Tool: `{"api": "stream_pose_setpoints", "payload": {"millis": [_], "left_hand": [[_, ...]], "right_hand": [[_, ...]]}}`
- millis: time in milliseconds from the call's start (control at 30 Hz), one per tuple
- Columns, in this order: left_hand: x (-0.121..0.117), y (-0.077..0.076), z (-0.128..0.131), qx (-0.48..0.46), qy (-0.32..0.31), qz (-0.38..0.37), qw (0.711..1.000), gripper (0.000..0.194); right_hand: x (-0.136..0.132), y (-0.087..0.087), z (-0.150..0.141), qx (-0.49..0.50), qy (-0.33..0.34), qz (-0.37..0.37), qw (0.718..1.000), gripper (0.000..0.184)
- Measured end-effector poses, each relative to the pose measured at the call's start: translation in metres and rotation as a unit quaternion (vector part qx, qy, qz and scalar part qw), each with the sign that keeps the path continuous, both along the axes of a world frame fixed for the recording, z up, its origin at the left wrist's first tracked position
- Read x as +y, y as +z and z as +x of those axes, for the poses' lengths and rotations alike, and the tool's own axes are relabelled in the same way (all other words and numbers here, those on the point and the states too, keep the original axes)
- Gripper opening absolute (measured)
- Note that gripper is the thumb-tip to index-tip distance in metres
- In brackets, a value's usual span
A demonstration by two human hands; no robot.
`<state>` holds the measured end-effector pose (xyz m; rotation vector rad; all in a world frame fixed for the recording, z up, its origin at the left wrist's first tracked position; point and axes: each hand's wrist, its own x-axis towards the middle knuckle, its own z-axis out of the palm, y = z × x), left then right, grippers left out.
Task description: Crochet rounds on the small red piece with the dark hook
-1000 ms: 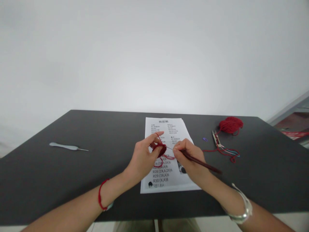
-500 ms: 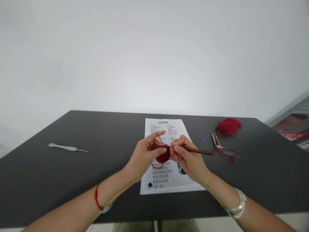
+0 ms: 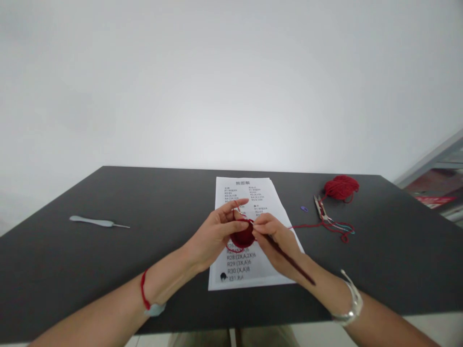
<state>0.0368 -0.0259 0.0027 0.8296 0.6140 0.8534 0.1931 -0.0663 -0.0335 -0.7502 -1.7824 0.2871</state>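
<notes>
Between thumb and fingers my left hand [image 3: 220,229] pinches a small round piece of dark red crochet [image 3: 242,237]. Its index finger points out to the right, with a strand of red yarn looped over it. My right hand [image 3: 277,238] grips a crochet hook [image 3: 289,258] with a dark brown handle that slants down toward the wrist. The hook's tip meets the upper edge of the crochet piece, close to the left thumb; the exact stitch is too small to make out. Both hands are held above a printed pattern sheet [image 3: 238,279].
On the dark table [image 3: 162,193], a grey-handled crochet hook [image 3: 97,221] lies at left. To the right are a red yarn ball [image 3: 341,187], scissors [image 3: 320,207] with yarn tangled around them, and a small purple stitch marker [image 3: 304,208]. A white wall [image 3: 231,86] stands behind.
My right hand has turned, swinging the hook's handle from nearly level to slanting down toward me. The yarn strand running to the scissors now shows. My left hand keeps its hold.
</notes>
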Motion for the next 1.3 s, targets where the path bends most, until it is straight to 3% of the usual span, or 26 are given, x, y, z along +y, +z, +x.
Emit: {"api": "stream_pose_setpoints", "payload": {"millis": [100, 167, 433, 767, 1000, 1067, 1167, 1233, 1300], "left_hand": [[0.004, 0.001, -0.003, 0.003, 0.006, 0.012, 1.000, 0.052], [0.007, 0.001, -0.005, 0.006, 0.006, 0.024, 1.000, 0.051], [0.010, 0.007, -0.011, 0.005, -0.038, 0.044, 0.998, 0.048], [0.018, 0.007, -0.020, 0.028, -0.113, 0.009, 0.993, 0.046], [0.021, 0.008, -0.024, 0.046, -0.150, 0.028, 0.987, 0.042], [0.022, 0.009, -0.025, 0.049, -0.169, 0.032, 0.984, 0.041], [0.020, 0.010, -0.024, 0.058, -0.188, 0.049, 0.979, 0.041], [0.017, 0.009, -0.021, 0.080, -0.161, 0.091, 0.979, 0.041], [0.013, 0.008, -0.017, 0.106, -0.093, 0.155, 0.978, 0.042]], "right_hand": [[0.001, 0.002, 0.001, 0.184, 0.078, -0.180, 0.963, 0.010], [0.002, 0.003, 0.002, 0.249, 0.120, -0.222, 0.935, 0.010], [0.004, 0.008, 0.010, 0.288, 0.158, -0.217, 0.919, 0.011], [0.002, 0.018, 0.024, 0.169, 0.136, -0.223, 0.950, 0.009], [0.001, 0.022, 0.027, 0.174, 0.182, -0.250, 0.935, 0.011], [0.002, 0.023, 0.028, 0.189, 0.205, -0.268, 0.922, 0.011], [0.004, 0.025, 0.027, 0.238, 0.251, -0.321, 0.882, 0.015], [0.006, 0.026, 0.026, 0.281, 0.274, -0.363, 0.845, 0.018], [0.008, 0.025, 0.023, 0.324, 0.284, -0.398, 0.810, 0.019]]}}
